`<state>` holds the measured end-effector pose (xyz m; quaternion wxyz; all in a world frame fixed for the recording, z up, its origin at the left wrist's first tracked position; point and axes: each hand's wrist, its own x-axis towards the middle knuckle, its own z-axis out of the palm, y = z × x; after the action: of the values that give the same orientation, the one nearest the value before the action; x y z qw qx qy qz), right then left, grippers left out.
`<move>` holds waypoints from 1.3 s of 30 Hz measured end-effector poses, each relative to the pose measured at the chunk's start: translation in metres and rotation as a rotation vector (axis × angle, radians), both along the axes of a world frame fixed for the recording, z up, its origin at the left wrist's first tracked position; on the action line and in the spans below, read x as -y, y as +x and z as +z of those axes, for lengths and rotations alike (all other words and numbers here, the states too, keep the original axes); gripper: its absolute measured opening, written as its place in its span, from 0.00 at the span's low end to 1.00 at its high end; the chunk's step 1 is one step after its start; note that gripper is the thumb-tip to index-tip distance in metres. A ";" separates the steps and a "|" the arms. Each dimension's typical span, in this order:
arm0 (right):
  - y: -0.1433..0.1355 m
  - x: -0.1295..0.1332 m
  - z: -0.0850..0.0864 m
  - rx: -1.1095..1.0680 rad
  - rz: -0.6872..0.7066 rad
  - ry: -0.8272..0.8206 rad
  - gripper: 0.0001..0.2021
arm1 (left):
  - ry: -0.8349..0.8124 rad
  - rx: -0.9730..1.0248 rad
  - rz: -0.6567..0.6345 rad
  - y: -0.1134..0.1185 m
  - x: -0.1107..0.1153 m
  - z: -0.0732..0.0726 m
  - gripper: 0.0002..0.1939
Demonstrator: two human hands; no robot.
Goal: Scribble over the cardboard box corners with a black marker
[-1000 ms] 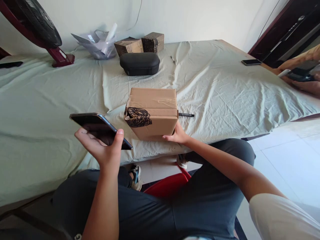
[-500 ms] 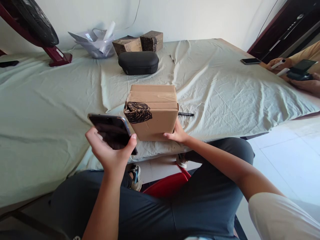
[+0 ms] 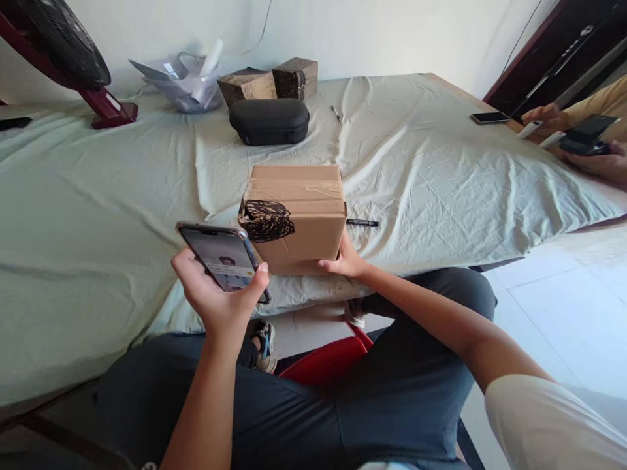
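Observation:
My left hand (image 3: 223, 297) is closed around a smartphone (image 3: 218, 251), its thumb along the right edge. The phone's screen is lit and faces me, tilted. Just right of it, a brown cardboard box (image 3: 308, 232) with black marker scribble at its left corner sits near the table's front edge. My right hand (image 3: 347, 258) grips the box's lower right corner, the thumb on its front face and the other fingers mostly hidden behind. A black marker pen (image 3: 362, 222) lies beside the box, its left end hidden.
Behind the box lie a black zip case (image 3: 269, 122), two scribbled cartons (image 3: 295, 78), a clear plastic basket (image 3: 189, 91) and a pen (image 3: 336, 113). A fan (image 3: 115, 114) stands at left. At right, another person's hands (image 3: 600, 153) hold a dark device near a phone (image 3: 490, 118).
The smartphone's screen, dark before, now shows a picture and text. My hands keep their grips; the view has shifted slightly. The other person's left-side hand has moved a little.

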<state>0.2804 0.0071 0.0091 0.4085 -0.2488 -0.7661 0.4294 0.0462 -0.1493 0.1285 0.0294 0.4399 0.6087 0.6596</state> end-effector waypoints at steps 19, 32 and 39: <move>-0.002 0.006 0.016 -0.024 -0.025 -0.066 0.79 | -1.116 -0.341 0.285 -0.087 -0.024 -0.018 0.35; -0.010 0.015 0.044 -0.205 -0.024 -0.428 0.68 | -1.195 -0.421 0.231 -0.093 -0.058 -0.037 0.53; -0.005 0.019 0.064 -0.245 0.009 -0.594 0.54 | -1.214 -0.511 0.240 -0.101 -0.079 -0.027 0.51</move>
<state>0.2750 -0.0121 0.0733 0.4051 -0.3004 -0.5534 0.6629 -0.0553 -0.0700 0.1010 0.0533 0.4170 0.9043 0.0740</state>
